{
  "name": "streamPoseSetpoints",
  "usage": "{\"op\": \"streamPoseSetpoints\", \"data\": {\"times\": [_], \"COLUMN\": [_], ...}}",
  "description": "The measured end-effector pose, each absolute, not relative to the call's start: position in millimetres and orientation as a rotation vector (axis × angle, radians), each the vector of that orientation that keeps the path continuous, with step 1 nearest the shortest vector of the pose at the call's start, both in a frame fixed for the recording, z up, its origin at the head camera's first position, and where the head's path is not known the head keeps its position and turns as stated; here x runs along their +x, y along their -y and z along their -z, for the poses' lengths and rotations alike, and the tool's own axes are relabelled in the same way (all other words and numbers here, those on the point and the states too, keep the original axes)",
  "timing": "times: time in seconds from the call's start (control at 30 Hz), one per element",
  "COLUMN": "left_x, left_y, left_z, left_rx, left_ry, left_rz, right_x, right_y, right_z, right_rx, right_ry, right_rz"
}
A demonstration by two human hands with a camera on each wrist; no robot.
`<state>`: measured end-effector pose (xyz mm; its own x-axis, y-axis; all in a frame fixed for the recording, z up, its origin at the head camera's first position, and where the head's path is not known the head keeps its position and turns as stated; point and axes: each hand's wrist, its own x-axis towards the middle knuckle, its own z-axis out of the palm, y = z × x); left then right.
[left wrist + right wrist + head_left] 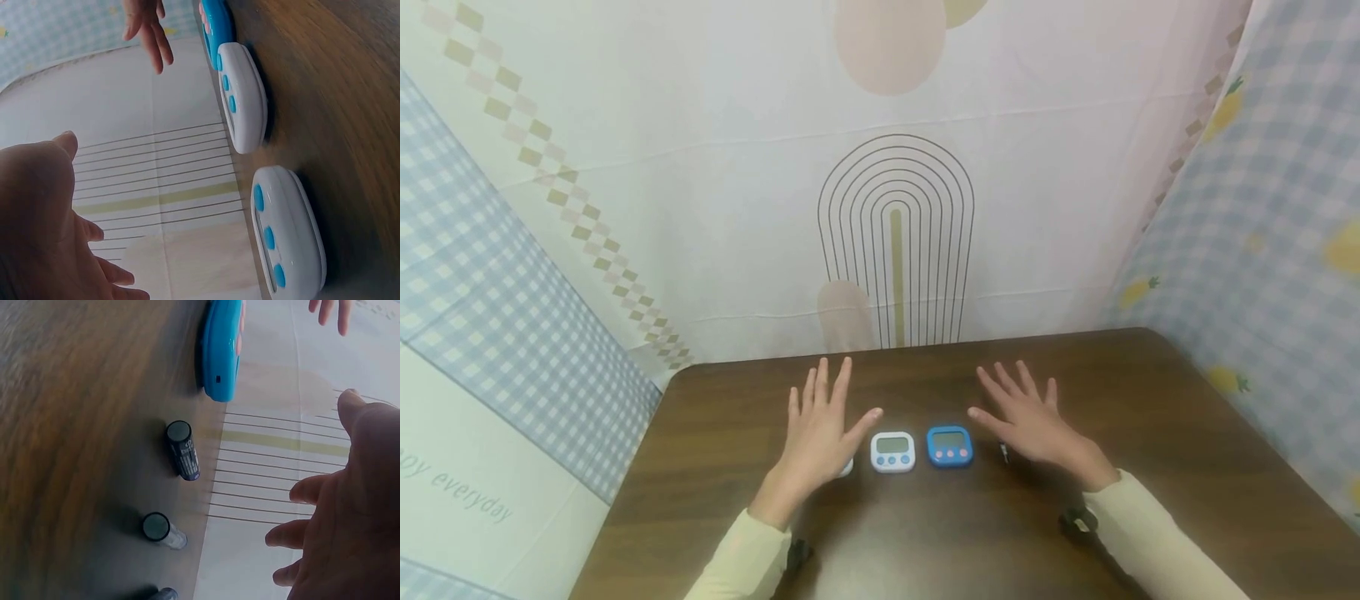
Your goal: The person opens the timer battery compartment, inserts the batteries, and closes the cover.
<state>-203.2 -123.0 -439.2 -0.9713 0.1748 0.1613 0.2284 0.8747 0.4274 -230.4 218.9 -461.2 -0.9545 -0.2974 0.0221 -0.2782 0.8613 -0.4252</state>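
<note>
My left hand (816,437) hovers over the table's left half, fingers spread and straight, holding nothing. Under it lies a white digital timer (290,234) with blue buttons, mostly hidden by the hand in the head view. Another white timer (892,452) lies just right of that thumb, its screen facing up. Beside it is a blue timer (950,447) with pink buttons. My right hand (1033,425) is likewise spread above the table, empty, to the right of the blue timer. Below it, the right wrist view shows a dark battery (182,451), a second battery (164,530) and part of a third.
The brown wooden table (895,533) reaches back to a white patterned cloth (737,233). Blue checked cloth hangs on the left (512,250) and on the right (1247,275). Dark wrist bands show at both sleeves.
</note>
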Motion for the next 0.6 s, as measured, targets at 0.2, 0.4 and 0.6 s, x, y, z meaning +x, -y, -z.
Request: {"op": "streamPoseSetpoints", "data": {"times": [0.2, 0.4, 0.6], "left_x": [-204.5, -206.2, -204.7], "left_y": [117.1, 111.5, 105.5], "left_z": [438.4, 440.9, 444.0], "left_rx": [-0.332, -0.324, -0.319], "left_ry": [2.917, 2.91, 2.913], "left_rz": [0.738, 0.787, 0.793], "right_x": [-230.3, -230.7, -228.9], "right_y": [-216.6, -213.5, -211.7], "right_z": [463.1, 465.6, 470.3], "right_rx": [-0.461, -0.465, -0.462], "right_ry": [-2.989, -2.985, -2.974], "right_rz": [0.704, 0.721, 0.719]}}
